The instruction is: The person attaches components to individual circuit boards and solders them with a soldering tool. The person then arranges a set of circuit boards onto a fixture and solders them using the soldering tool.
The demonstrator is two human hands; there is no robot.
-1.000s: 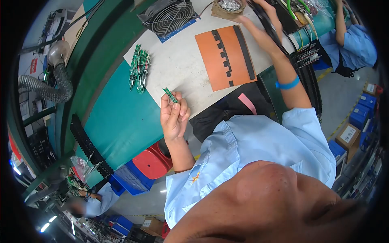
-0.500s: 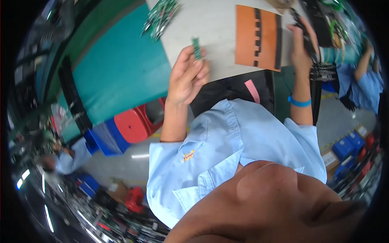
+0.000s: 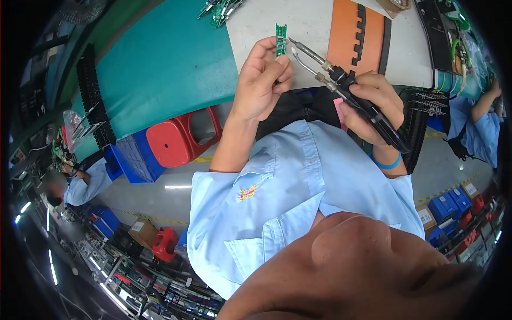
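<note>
Between the thumb and fingers of my left hand (image 3: 261,82) stands a small green circuit board (image 3: 281,47), held upright. My right hand (image 3: 378,101) is wrapped round the black handle of a soldering iron (image 3: 341,80) that has a second, curved thin tube beside its tip. Its tip points left and sits close to the board's right edge; I cannot tell if they touch. Under both hands lies a pale work surface (image 3: 256,32). An orange sheet (image 3: 344,34) with black toothed strips lies on it, beyond the soldering iron.
Several green boards with metal parts (image 3: 221,10) lie at the far edge. A teal mat (image 3: 170,58) covers the bench on the left. A red stool (image 3: 168,144) and blue crate (image 3: 136,154) stand below it. Co-workers in blue shirts (image 3: 88,184) are at both sides.
My right hand has come left and nearer from beyond the orange sheet, bringing the soldering iron to the board. My left hand still holds the board, slightly farther right and up.
</note>
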